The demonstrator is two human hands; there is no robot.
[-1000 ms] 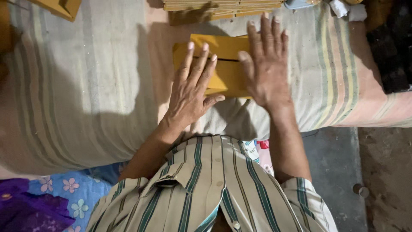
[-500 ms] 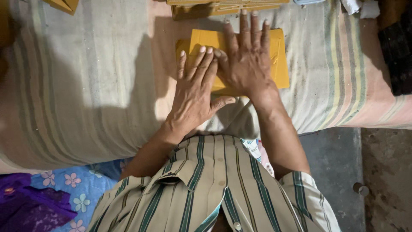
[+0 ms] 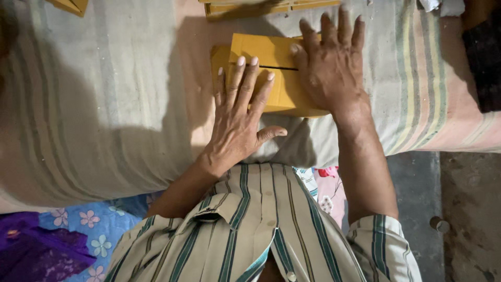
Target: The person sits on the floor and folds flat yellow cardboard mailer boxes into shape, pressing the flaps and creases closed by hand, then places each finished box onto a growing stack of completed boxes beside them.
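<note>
Your left hand [image 3: 237, 122] fingers spread flat, pressing the yellow folded paper [image 3: 266, 52], your right hand [image 3: 331, 68] splayed open, palm down on its right part, paper lying on the striped cloth [image 3: 104, 104] near its far edge, stacked yellow pieces [image 3: 250, 8] just beyond
</note>
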